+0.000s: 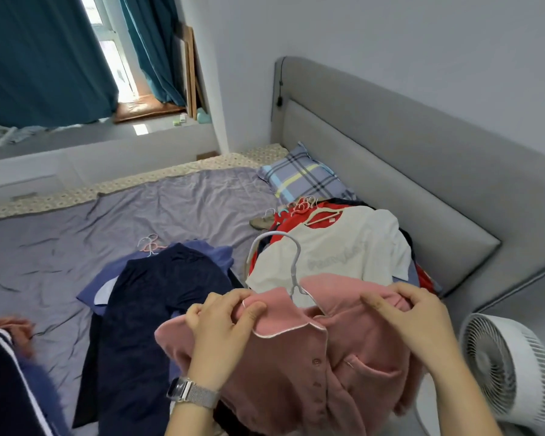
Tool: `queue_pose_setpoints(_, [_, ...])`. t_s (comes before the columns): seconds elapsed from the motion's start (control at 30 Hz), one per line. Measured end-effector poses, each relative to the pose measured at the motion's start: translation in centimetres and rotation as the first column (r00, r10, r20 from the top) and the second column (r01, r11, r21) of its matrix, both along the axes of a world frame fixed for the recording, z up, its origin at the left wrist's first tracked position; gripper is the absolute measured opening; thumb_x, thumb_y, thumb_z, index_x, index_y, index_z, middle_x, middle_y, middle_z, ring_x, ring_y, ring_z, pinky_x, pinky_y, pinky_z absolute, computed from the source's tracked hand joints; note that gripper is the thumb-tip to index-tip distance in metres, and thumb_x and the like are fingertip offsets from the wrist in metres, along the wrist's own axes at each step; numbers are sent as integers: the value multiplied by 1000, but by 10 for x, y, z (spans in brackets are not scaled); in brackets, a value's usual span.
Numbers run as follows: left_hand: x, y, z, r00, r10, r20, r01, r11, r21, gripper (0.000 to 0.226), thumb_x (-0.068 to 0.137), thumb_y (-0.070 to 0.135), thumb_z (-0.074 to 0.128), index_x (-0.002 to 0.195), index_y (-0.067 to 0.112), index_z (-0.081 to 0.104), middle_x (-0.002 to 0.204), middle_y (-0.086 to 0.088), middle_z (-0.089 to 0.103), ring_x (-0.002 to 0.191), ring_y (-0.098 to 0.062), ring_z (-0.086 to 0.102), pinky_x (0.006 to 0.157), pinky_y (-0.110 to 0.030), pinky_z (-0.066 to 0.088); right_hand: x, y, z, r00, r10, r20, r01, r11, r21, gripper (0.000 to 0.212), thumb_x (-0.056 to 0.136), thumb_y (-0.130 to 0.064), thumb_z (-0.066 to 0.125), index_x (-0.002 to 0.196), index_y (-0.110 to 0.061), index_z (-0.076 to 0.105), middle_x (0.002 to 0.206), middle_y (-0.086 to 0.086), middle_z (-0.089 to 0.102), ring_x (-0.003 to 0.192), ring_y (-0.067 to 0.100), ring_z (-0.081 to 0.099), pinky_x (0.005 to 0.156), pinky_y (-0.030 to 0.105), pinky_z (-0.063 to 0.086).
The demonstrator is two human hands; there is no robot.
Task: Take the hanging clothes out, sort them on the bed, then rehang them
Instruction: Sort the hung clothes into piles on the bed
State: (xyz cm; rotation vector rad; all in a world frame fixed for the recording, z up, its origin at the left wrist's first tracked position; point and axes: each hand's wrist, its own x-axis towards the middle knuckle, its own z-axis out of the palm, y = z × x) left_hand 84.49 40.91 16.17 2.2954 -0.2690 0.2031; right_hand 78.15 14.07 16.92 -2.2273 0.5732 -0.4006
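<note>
A pink buttoned top (pixel 299 369) on a pale grey hanger (pixel 291 262) is held up in front of me over the bed (pixel 76 247). My left hand (pixel 224 322) pinches its left shoulder by the collar. My right hand (pixel 406 316) grips the right shoulder. Behind it a white T-shirt (pixel 343 253) tops a pile of red and dark clothes, with several hanger hooks (pixel 302 206) at its far end. A navy garment (pixel 158 303) lies flat over a blue one (pixel 211 251) to the left, hanger hooks (pixel 150 243) showing above it.
A plaid pillow (pixel 302 177) lies by the grey headboard (pixel 406 158). A white fan (pixel 513 369) stands at the bed's right side. Dark clothing with white stripes (pixel 10 382) sits at the lower left. Teal curtains (pixel 44 58) and a window ledge are beyond the bed.
</note>
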Motion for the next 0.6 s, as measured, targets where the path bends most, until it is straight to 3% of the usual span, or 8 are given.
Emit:
queue_pose_setpoints(0.13, [57, -39, -5, 998, -35, -60, 35, 999, -1, 43, 64, 70, 30, 82, 44, 60, 76, 14, 58, 91, 3, 45, 84, -26, 16, 46, -28, 5, 999, -50, -4, 50, 999, -17, 30, 65, -56, 75, 65, -28, 64, 70, -2, 57, 80, 20, 54, 83, 39, 42])
queue_pose_setpoints(0.2, [90, -62, -3, 995, -79, -68, 79, 997, -8, 43, 64, 70, 32, 83, 43, 60, 76, 15, 59, 89, 4, 46, 81, -24, 15, 67, -45, 12, 997, -78, -5, 78, 997, -25, 22, 67, -44, 78, 64, -27, 64, 70, -4, 54, 81, 23, 55, 79, 35, 40])
queue_pose_setpoints(0.27, [117, -87, 0, 988, -131, -76, 129, 991, -26, 40, 66, 68, 37, 83, 41, 60, 75, 17, 60, 89, 7, 44, 80, -24, 15, 80, -63, 19, 993, -115, 15, 116, 992, -53, 18, 67, -40, 79, 66, -30, 64, 69, -9, 54, 85, 25, 55, 85, 40, 43])
queue_pose_setpoints(0.37, [148, -129, 5, 977, -207, -47, 206, 978, -27, 43, 66, 69, 33, 84, 41, 60, 79, 22, 61, 90, 9, 45, 79, -26, 16, 100, -99, 26, 978, -208, 28, 209, 977, -45, 19, 66, -37, 82, 65, -33, 63, 69, -12, 54, 89, 28, 56, 92, 51, 42])
queue_pose_setpoints(0.47, [174, -160, 16, 979, -205, -4, 205, 979, -20, 42, 68, 69, 33, 86, 42, 59, 83, 20, 64, 90, 6, 48, 79, -24, 17, 126, -131, 42, 979, -189, 71, 192, 981, -36, 24, 59, -51, 78, 72, -40, 61, 69, -13, 55, 89, 25, 56, 91, 45, 44])
queue_pose_setpoints(0.53, [201, -175, 28, 982, -188, 5, 188, 978, -88, 40, 70, 68, 35, 86, 42, 60, 83, 21, 64, 89, 5, 51, 85, -24, 20, 160, -151, 63, 981, -157, 112, 162, 986, -35, 26, 61, -53, 76, 62, -31, 61, 68, -12, 53, 88, 23, 55, 89, 40, 43])
queue_pose_setpoints(0.6, [235, -190, 34, 991, -127, 46, 133, 978, -161, 35, 73, 65, 41, 90, 42, 61, 89, 21, 64, 93, -1, 54, 95, -33, 31, 211, -178, 76, 988, -101, 115, 110, 991, -73, 31, 65, -56, 72, 61, -28, 58, 66, -9, 53, 87, 22, 52, 90, 40, 40])
